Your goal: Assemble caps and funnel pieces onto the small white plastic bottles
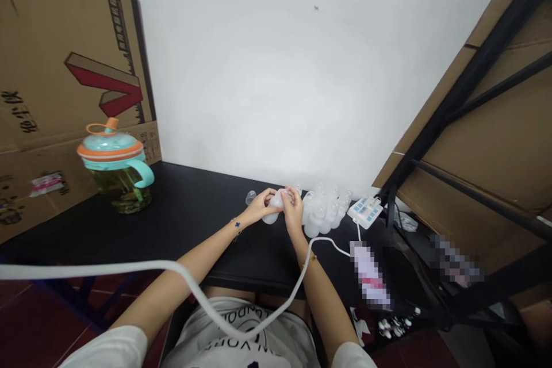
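Near the back of the black table (190,224), my left hand (261,206) grips a small translucent white bottle (275,201) from its left side. My right hand (292,202) is closed round the top right of the same bottle, its thumb and fingers pressed on it. Another white bottle body (270,218) shows just below the fingers. Right of my right hand stand several similar white bottles (321,213) with clear tops, close together. A clear cap-like piece (250,198) lies left of my left hand.
A large jug (118,167) with an orange and teal lid stands at the left by a cardboard box (64,69). A white power strip (365,211) lies right of the bottles. A white cable (164,265) crosses in front of my arms.
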Demonstrator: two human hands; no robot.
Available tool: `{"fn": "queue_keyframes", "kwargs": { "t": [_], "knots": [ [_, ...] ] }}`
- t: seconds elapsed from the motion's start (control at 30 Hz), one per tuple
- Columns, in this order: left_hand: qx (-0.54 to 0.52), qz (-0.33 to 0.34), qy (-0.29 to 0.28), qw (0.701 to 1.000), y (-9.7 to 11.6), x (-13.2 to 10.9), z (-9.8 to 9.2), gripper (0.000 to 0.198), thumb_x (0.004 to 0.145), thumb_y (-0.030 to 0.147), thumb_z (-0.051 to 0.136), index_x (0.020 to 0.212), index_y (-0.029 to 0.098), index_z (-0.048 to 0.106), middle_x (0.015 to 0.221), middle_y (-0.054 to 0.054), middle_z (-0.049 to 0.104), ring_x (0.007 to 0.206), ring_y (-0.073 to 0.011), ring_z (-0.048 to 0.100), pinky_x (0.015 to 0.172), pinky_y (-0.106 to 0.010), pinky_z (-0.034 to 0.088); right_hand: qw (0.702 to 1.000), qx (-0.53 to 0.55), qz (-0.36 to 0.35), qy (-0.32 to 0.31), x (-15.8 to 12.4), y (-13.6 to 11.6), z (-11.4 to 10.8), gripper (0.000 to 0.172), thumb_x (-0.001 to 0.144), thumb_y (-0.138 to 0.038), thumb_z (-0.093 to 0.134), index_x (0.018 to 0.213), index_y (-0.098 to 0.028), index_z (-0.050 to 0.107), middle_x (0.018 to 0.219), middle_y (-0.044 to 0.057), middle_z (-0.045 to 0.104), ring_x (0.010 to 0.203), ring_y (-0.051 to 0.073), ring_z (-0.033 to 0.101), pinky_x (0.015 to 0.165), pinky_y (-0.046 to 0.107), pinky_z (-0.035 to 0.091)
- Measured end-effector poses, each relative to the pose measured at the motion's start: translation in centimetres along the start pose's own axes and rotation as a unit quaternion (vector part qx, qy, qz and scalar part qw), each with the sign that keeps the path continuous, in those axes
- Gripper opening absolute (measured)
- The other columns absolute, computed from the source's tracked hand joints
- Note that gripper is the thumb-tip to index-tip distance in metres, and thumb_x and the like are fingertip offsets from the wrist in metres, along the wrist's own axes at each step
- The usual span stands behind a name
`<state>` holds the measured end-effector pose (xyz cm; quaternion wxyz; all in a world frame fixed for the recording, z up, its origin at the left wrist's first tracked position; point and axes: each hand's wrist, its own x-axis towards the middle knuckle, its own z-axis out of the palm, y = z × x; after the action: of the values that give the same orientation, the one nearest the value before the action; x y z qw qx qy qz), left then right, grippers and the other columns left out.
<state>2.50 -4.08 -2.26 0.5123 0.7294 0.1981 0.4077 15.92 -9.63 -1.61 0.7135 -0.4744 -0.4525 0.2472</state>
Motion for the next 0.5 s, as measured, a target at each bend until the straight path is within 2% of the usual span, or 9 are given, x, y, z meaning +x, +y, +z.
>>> {"fn": "queue_keyframes", "kwargs": {
  "t": [0.13,0.33,0.5],
  "knots": [
    [0.029,0.025,0.026,0.999,0.37,0.01,-0.1,0.045,0.073,0.045,0.083,0.101,0.018,0.061,0.096,-0.004,0.074,0.089,-0.0198,0.069,0.084,-0.032,0.054,1.0,-0.001,0.01,-0.028,-0.02,-0.17,0.1,0.042,0.083,-0.052,0.07,0.112,-0.021,0.071,0.118,0.01,0.071,0.085,0.018,0.064,0.078,0.03,0.053],
    [0.081,0.038,0.079,0.993,0.24,0.03,-0.06,0.05,0.072,0.046,0.084,0.11,0.016,0.07,0.105,-0.007,0.076,0.093,-0.0221,0.07,0.088,-0.034,0.052,1.0,-0.014,0.009,-0.027,0.07,0.0,0.12,0.052,0.076,-0.05,0.076,0.118,-0.019,0.07,0.122,0.01,0.07,0.07,0.013,0.057,0.071,0.03,0.053],
    [0.155,0.067,0.138,0.976,0.13,-0.2,0.27,0.049,0.071,0.042,0.084,0.113,0.018,0.074,0.108,-0.007,0.077,0.095,-0.0228,0.068,0.089,-0.034,0.052,1.0,-0.015,0.007,-0.014,0.13,0.17,0.09,0.052,0.076,-0.05,0.077,0.117,-0.018,0.071,0.122,0.011,0.069,0.067,0.012,0.055,0.068,0.031,0.053]
  ]
}}
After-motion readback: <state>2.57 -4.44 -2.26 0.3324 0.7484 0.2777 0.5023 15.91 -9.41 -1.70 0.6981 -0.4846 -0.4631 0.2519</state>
